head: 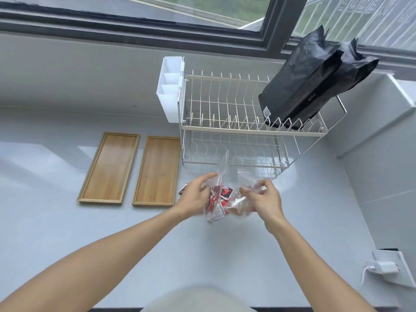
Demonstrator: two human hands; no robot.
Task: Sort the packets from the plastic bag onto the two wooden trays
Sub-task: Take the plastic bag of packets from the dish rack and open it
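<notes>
1. The bag (227,190) lies on the counter (67,221), right of both bare trays (108,170).
2. Left hand (195,197) and right hand (265,197) each pinch its plastic, seemingly opening it.
3. Next: draw out a packet (216,199), judge its kind, and choose a tray.

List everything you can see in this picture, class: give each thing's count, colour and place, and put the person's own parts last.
wooden trays: two, light brown, side by side on the counter, nothing on them
plastic bag: one, clear, on the counter in front of the rack
packets: several, red-black-white, inside the bag
dish rack: one, cream and chrome, near the window
cutlery holder: one, white, on the rack's left end
black bags: two, top shelf
hands: left and right, both holding the bag
</notes>
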